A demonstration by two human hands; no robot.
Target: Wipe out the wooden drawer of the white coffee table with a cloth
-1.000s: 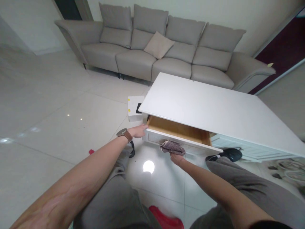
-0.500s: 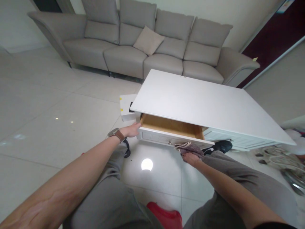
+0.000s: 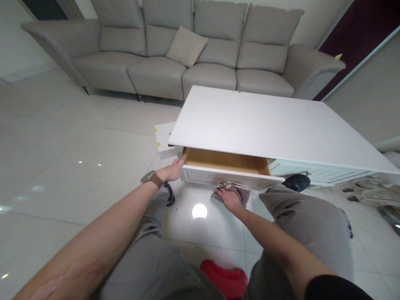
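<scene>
A white coffee table [image 3: 265,125] has one drawer [image 3: 200,176] pulled out, its pale wooden inside bare where I can see it. My left hand [image 3: 173,170], a watch on its wrist, is closed on the left end of the drawer front; the fingertips are partly hidden. Against the middle of the drawer front, my right hand [image 3: 229,198] presses a brownish-purple cloth [image 3: 243,193] with a light edge. The cloth is bunched under and around the fingers and covers the drawer knob's area.
A grey sofa [image 3: 156,75] with a beige cushion [image 3: 187,46] stands behind the table. On the tiled floor, a white box [image 3: 165,137] lies by the table's left side. Something red [image 3: 225,279] is between my legs. A patterned mat [image 3: 371,185] lies at right.
My right hand has slid left along the drawer front with the cloth, from its right part to the middle. My left hand stays at the drawer's left end. The view has shifted slightly.
</scene>
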